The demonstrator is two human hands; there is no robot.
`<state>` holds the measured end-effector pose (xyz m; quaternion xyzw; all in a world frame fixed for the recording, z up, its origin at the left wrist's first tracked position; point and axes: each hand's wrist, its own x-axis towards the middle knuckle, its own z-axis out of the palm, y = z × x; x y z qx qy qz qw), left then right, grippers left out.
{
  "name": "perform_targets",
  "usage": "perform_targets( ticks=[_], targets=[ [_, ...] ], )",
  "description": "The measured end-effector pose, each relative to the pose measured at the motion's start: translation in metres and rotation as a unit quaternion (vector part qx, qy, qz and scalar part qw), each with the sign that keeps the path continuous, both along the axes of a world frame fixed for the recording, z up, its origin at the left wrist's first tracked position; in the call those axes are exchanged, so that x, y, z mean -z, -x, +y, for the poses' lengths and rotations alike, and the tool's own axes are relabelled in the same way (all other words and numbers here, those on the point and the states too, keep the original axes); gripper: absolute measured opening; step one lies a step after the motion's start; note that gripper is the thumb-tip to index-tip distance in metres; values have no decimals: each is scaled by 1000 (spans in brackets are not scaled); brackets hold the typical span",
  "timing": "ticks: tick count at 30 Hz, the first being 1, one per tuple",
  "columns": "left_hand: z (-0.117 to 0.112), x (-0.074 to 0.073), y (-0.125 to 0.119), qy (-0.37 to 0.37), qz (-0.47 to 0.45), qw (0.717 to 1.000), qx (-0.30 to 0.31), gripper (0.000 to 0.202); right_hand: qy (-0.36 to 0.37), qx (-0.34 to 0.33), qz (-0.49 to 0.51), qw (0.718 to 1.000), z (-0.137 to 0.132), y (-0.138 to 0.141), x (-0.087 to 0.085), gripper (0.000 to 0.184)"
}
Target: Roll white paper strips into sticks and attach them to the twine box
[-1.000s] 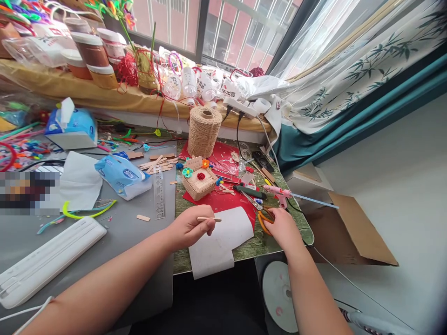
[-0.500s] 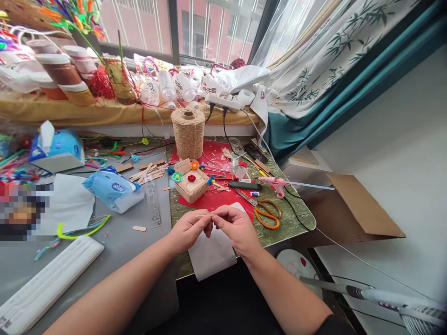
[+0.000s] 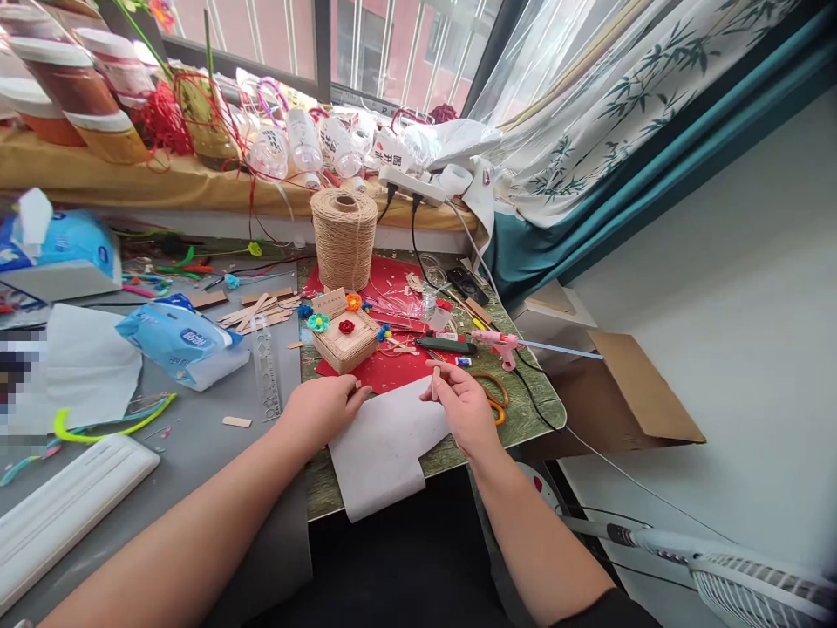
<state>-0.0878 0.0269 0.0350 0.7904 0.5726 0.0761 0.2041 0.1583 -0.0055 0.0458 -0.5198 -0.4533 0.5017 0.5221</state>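
Observation:
A short piece of wooden craft stick [image 3: 436, 384] stands roughly upright, pinched in the fingers of my right hand [image 3: 464, 410]. That hand is above the white paper sheet [image 3: 385, 440], with orange-handled scissors [image 3: 497, 401] partly hidden behind it. My left hand [image 3: 323, 408] is at the sheet's left edge, fingers curled together; what they hold, if anything, is hidden. Just beyond it sits a twine-wrapped box [image 3: 346, 344] with a red rose [image 3: 346, 326] on top, and colourful small flowers and a little sign around its rim.
Behind the box stands a large twine spool [image 3: 344, 240]. A pink glue gun [image 3: 500, 344] and a dark green cutter [image 3: 445, 346] lie to the right. On the left are a clear ruler [image 3: 265, 371], wooden sticks [image 3: 261, 311], a tissue pack [image 3: 187, 340] and a white bar-shaped device [image 3: 71, 515].
My hands were together on the thin wooden piece; now they are apart. The right keeps a piece, turned upright, and the left has drawn away to the left. The view has shifted right.

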Motion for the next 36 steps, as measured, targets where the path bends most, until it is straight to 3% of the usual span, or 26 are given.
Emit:
perform_targets(
  ticks=[5,10,13,16,20,22,24,27,33,36],
  targets=[
    [0,2,-1,1,45,999,-13,48,9,-29,-40,999,-5,3,8,45],
    [0,4,-2,17,5,1000,-9,48,14,-30,-33,999,-5,11,9,47],
    [2,9,-4,46,-54,997,-3,48,2,-40,-87,995,-6,9,8,35],
    [4,14,-6,39,-27,999,-3,54,-11,-77,-186,980,-10,4,8,25],
    [1,13,-4,-38,9,999,10,56,-1,-115,-336,935,-15,-1,14,27],
    [-2,11,-3,-100,-35,990,95,50,-10,-127,-402,907,-16,-1,19,29],
    [-7,11,-4,-138,-96,959,228,36,-33,-138,-455,879,-15,0,23,30],
    [-12,18,-7,-139,-144,915,351,26,-62,-152,-518,839,-12,4,29,27],
    [-18,30,-11,-92,-105,936,324,30,-74,-189,-627,752,-11,11,40,24],
    [-20,31,-13,-76,-108,941,310,30,-74,-211,-653,723,-10,11,36,24]
  ],
)
